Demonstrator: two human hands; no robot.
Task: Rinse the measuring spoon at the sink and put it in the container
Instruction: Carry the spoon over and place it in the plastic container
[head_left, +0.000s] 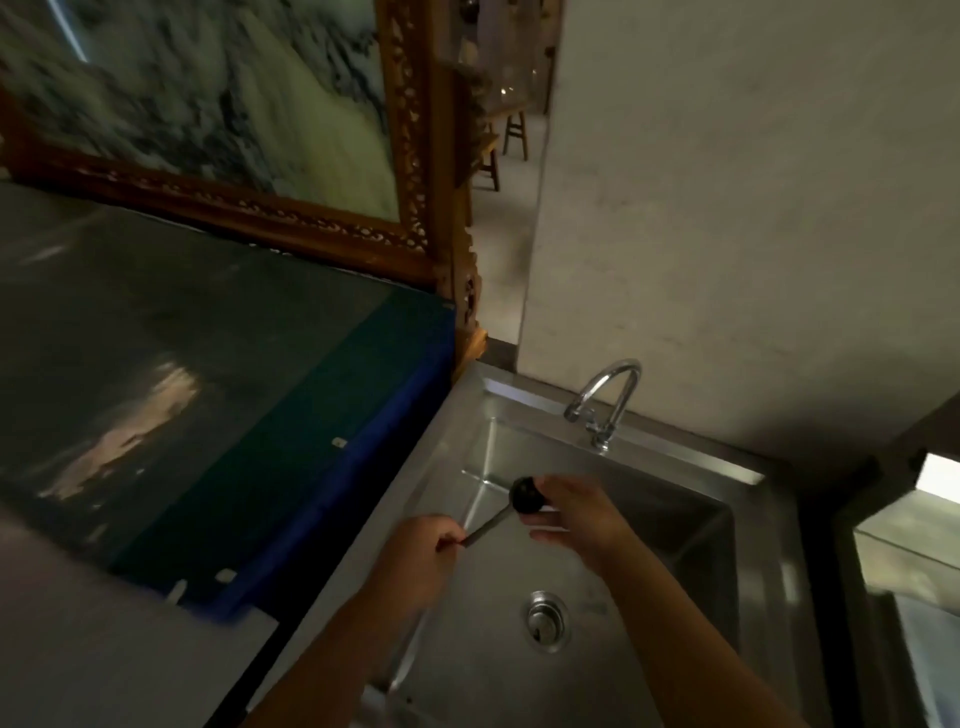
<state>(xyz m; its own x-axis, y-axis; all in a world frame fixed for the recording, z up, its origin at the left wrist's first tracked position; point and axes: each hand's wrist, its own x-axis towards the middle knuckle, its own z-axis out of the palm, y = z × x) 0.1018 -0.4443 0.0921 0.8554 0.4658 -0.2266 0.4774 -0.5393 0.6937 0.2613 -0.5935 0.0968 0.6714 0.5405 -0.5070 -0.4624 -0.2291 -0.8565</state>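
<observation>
A dark measuring spoon (511, 506) with a round black bowl and a thin handle hangs over the steel sink (649, 597). My left hand (423, 553) pinches the end of the handle. My right hand (579, 512) cups its fingers around the spoon's bowl and touches it. The chrome tap (605, 400) stands at the sink's back rim, above and a little right of the spoon; no water stream is visible. The drain (544, 620) lies in the basin below my hands. No container is recognisable in view.
A blue-edged glass-topped surface (291, 457) lies left of the sink. A carved wooden picture frame (410, 156) stands behind it. A plain wall (727, 208) rises behind the tap. Another pale surface (914, 571) sits at the right edge. Stools show through a gap at the back.
</observation>
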